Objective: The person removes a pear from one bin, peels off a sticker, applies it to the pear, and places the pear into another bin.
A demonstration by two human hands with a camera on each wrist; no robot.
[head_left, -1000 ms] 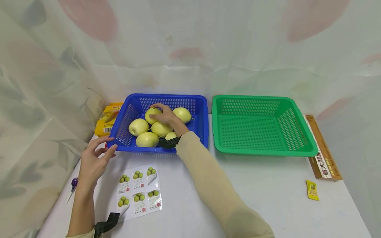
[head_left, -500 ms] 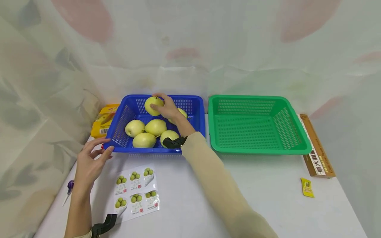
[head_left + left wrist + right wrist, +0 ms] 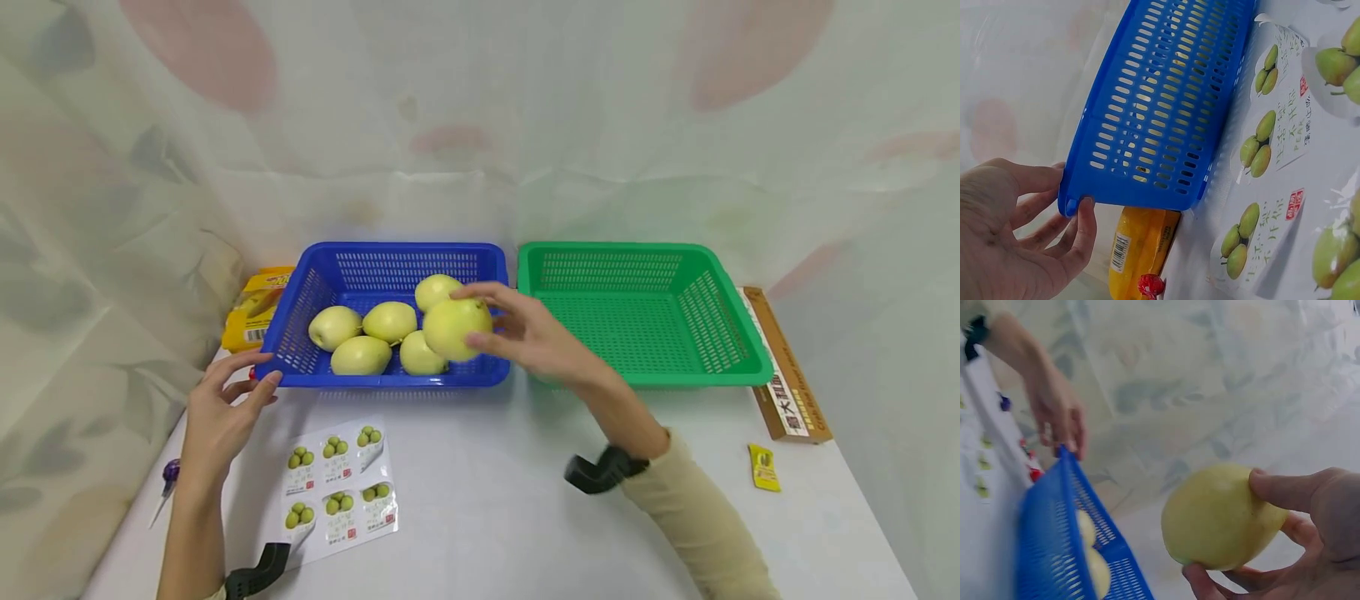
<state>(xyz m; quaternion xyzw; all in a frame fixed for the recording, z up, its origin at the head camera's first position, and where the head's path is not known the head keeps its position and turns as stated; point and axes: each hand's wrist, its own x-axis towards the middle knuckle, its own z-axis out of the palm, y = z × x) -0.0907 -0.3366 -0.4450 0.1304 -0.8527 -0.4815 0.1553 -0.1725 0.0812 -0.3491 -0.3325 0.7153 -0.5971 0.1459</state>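
Note:
My right hand [image 3: 528,333] holds a yellow-green pear [image 3: 452,328] above the right end of the blue basket [image 3: 390,381]. In the right wrist view, thumb and fingers curl round that pear [image 3: 1219,515]. Several more pears lie inside the basket, among them one at the left [image 3: 334,327] and one at the front [image 3: 361,356]. With thumb and fingers, my left hand [image 3: 225,412] grips the basket's front left corner. The left wrist view shows this hand [image 3: 1029,231] pinching the rim of the blue basket [image 3: 1147,119].
A green basket [image 3: 630,379] stands right of the blue one. A pear sticker sheet [image 3: 341,487] lies in front. Around the sides are a yellow packet [image 3: 255,312], a purple lollipop [image 3: 170,472], a brown box [image 3: 787,375] and a small yellow sachet [image 3: 763,467].
My right hand has lifted the pear from the back of the blue basket and carried it right and nearer. The left hand keeps its grip on the corner.

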